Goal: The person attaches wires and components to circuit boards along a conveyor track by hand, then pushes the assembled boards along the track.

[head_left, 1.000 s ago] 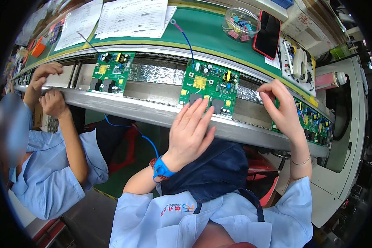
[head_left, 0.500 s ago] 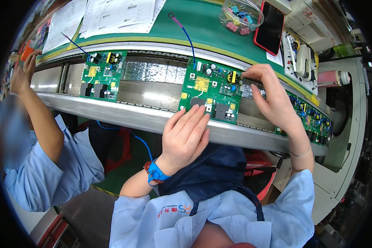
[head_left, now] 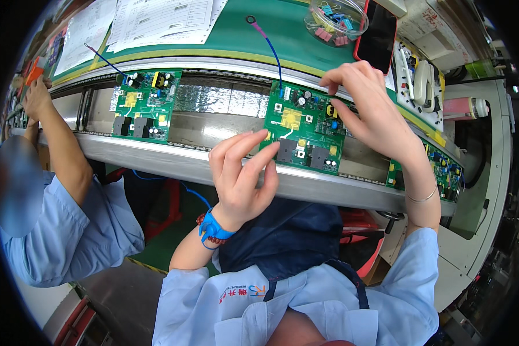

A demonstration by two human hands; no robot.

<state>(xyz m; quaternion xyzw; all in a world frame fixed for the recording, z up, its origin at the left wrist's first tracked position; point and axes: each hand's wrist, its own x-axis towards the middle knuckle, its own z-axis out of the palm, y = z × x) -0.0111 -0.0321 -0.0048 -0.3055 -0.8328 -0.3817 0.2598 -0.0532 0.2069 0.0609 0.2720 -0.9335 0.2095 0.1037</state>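
Light-blue sleeve (head_left: 55, 228) of a co-worker, far left. Next along, the left board (head_left: 146, 109), flat on the metal conveyor (head_left: 196, 163), its wire angled back. My left hand (head_left: 240, 180), blue strap (head_left: 215, 228) at its wrist: fingers curved and spread, thumb apart from them, tips about the near left corner of the middle board (head_left: 317, 136). That board lies flat across the track between my hands, blue lead (head_left: 274, 55) rising off its back left corner over the green mat (head_left: 236, 40). Good practice: steady by the rim, palms lifted off the parts, strap clear of the lead. My right hand (head_left: 372, 109): finger and thumb parted above the back right corner, near a yellow-wrapped component (head_left: 330, 110). From above, I cannot tell whether either tip touches. Light pressure suits; tall parts could get leaned over. Far right, more boards (head_left: 435, 164) beyond my forearm (head_left: 423, 196).
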